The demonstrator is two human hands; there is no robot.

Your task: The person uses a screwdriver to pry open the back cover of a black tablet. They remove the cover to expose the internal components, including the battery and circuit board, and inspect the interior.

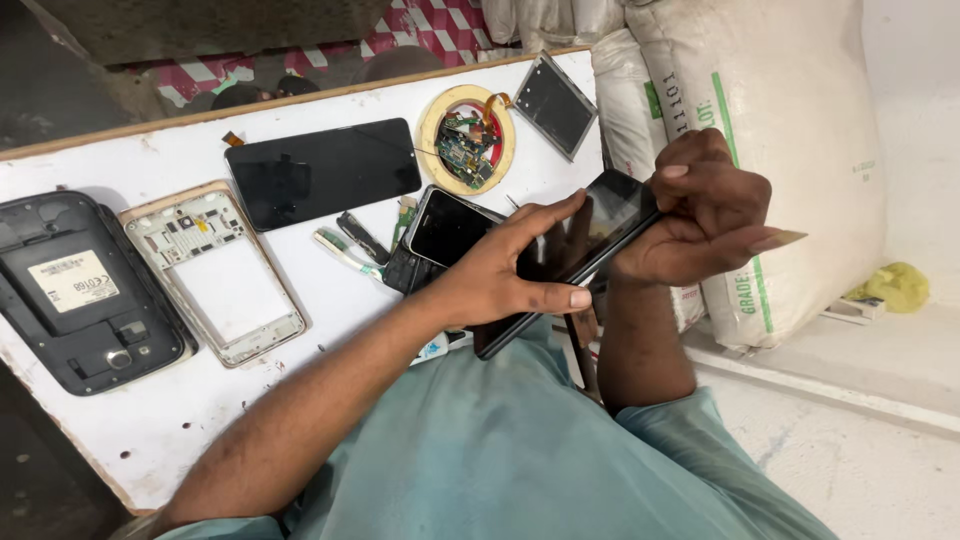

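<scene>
Bright, even daylight, soft shadows on the white table [150, 420], mild glare, sharp throughout, slight edge distortion.

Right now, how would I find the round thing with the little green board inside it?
Start at the white wooden tabletop and look along its far edge. Between the flat black glass screen panel and the grey rectangular display module lies the round tan tape ring. It is the only circle there, with a small green circuit board resting in its middle.
</scene>
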